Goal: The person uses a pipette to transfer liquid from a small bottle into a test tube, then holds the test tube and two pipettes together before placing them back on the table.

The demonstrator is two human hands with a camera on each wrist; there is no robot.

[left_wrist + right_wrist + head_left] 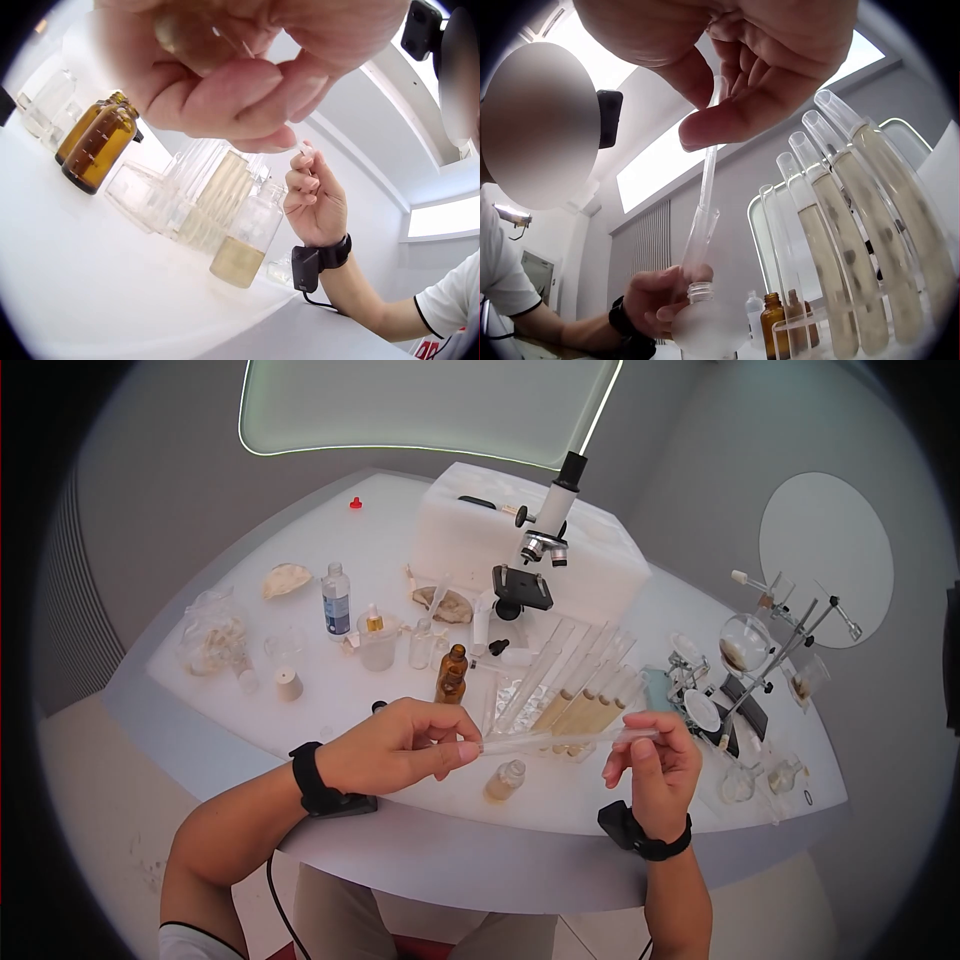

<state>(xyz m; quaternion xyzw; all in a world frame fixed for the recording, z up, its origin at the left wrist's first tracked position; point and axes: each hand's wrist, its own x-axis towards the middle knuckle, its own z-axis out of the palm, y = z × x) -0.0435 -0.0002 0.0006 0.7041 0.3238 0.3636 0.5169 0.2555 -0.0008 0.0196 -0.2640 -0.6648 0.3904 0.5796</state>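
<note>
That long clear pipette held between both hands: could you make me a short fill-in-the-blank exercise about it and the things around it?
1. The pipette is held by ___ hands.
2. The left hand and right hand each wear a black ___.
3. The small bottles behind the left hand are ___ in colour.
4. At the back of the table stands a ___.

Missing words: both; wristband; brown; microscope

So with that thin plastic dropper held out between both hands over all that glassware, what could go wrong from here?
Three things, I would guess. The dropper is pinched only at its ends by the left hand and right hand, so it might bend or slip. The small open bottle of yellowish liquid sits just below and could be knocked over. The rack of test tubes stands close behind, so a careless wrist could bump it.
</note>
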